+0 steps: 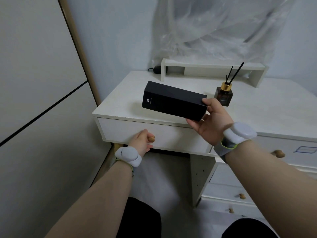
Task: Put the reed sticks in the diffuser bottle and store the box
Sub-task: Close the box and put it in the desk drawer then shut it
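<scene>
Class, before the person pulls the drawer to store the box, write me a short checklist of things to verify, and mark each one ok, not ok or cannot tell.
1. Reed sticks stand in the diffuser bottle: ok.
2. Right hand holds the black box by one end, clear of the desk top: ok.
3. Left hand is on the wooden knob of the drawer: ok.
4. Drawer is open enough to take the box: not ok, it is closed.
5. Space inside the drawer for the box: cannot tell.
6. Box flap closed: cannot tell.
</scene>
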